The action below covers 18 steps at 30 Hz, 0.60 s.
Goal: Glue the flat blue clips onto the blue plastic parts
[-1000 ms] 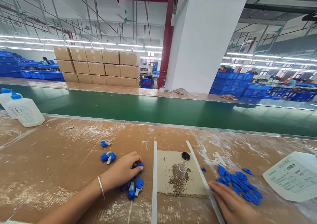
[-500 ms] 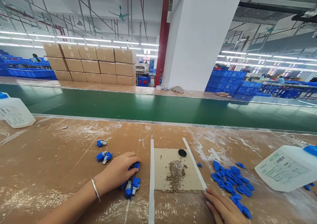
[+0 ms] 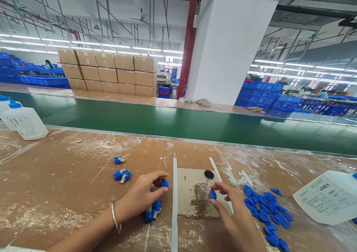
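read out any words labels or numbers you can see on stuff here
Label on the white plastic jug at the left edge of the bench: printed lines, too small and blurred to read.
Label on the white plastic jug at the right of the bench: printed lines, too small and blurred to read.
No other readable text shows.

The right hand (image 3: 234, 218) has moved up, pinching a blue part (image 3: 213, 194).

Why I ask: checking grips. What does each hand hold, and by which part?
The right hand pinches a small blue plastic piece by its edge between fingertips. The left hand holds another blue piece at its fingertips; which part is unclear.
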{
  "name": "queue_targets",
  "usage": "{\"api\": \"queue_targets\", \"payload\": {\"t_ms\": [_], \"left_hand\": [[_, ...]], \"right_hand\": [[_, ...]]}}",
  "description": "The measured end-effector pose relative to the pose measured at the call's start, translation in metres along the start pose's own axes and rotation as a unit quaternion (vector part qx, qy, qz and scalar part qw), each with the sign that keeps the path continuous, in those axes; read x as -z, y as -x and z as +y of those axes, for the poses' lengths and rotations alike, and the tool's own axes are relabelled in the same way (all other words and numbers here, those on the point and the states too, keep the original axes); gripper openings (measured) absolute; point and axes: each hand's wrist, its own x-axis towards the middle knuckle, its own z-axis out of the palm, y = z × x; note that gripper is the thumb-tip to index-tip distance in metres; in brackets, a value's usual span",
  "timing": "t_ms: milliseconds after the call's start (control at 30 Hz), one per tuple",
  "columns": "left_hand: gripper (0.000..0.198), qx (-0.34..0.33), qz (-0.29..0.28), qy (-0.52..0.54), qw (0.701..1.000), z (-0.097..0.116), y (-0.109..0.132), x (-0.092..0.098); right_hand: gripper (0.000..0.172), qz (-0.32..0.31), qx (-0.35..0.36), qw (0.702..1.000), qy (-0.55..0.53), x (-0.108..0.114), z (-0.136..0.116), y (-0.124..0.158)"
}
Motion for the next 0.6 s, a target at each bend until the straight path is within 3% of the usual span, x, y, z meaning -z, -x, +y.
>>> {"api": "queue_targets", "payload": {"t_ms": [67,133,233,300,367,433,500,533,600], "left_hand": [[0.035,0.05,-0.023,0.156,0.986,0.003,0.0,-0.003],[0.04,0.079,-0.054,0.289,0.953,0.005,-0.001,-0.006],[0.042,0.081,-0.087,0.374,0.92,0.008,0.001,-0.009],[0.042,0.077,-0.111,0.406,0.904,0.01,0.004,-0.012],[0.042,0.077,-0.14,0.436,0.886,0.012,0.007,-0.014],[0.042,0.076,-0.169,0.457,0.87,0.013,0.01,-0.016],[0.042,0.065,-0.187,0.465,0.863,0.013,0.012,-0.018],[0.043,0.057,-0.192,0.468,0.861,0.013,0.013,-0.019],[0.043,0.046,-0.191,0.47,0.861,0.013,0.014,-0.021]], "right_hand": [[0.033,-0.017,-0.008,0.999,-0.032,-0.006,-0.006,-0.011],[0.032,-0.027,-0.015,0.998,-0.046,-0.009,-0.006,-0.018],[0.03,-0.025,-0.037,0.998,-0.053,-0.011,-0.006,-0.019],[0.031,-0.033,-0.086,0.986,-0.142,-0.012,-0.011,-0.013],[0.035,-0.028,-0.153,0.93,-0.334,-0.018,-0.021,-0.004],[0.039,-0.012,-0.207,0.829,-0.52,-0.029,-0.034,0.006],[0.042,0.003,-0.242,0.75,-0.616,-0.042,-0.048,0.015],[0.042,0.001,-0.252,0.729,-0.637,-0.048,-0.054,0.019],[0.04,-0.008,-0.252,0.714,-0.654,-0.058,-0.064,0.024]]}}
